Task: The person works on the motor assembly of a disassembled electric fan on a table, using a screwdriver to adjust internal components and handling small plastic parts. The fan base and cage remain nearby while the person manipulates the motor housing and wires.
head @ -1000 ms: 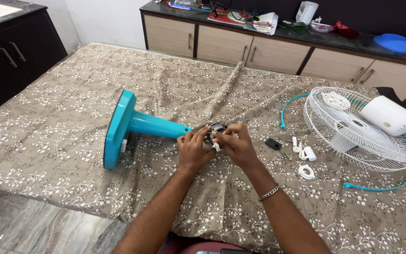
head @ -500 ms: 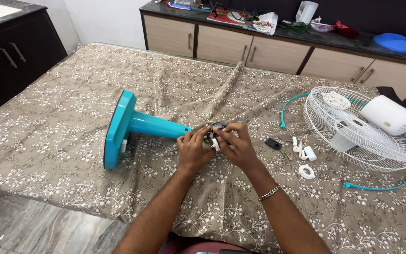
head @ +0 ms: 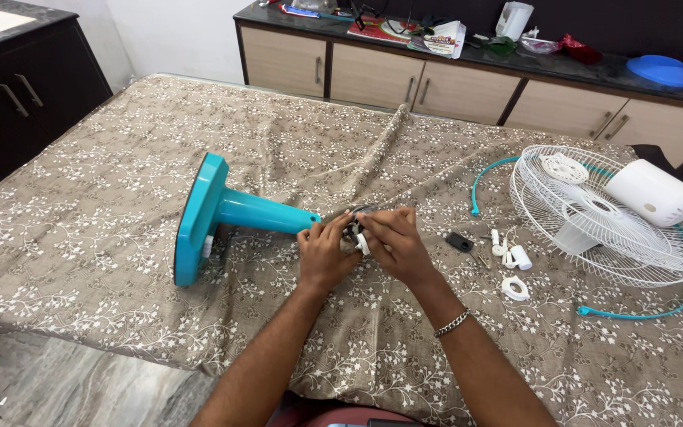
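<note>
while both hands' fingers (head: pixel 361 237) pinch the small white fitting (head: pixel 363 244) at the teal stand's (head: pixel 266 213) neck, steadying that stand seems wise.

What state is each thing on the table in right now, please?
Teal fan stand: lying on its side.
Left hand: gripping the stand's top end.
Right hand: holding a small white part there.
Wire fan guard: detached, lying flat.
White motor cover: off, resting on the guard.
</note>
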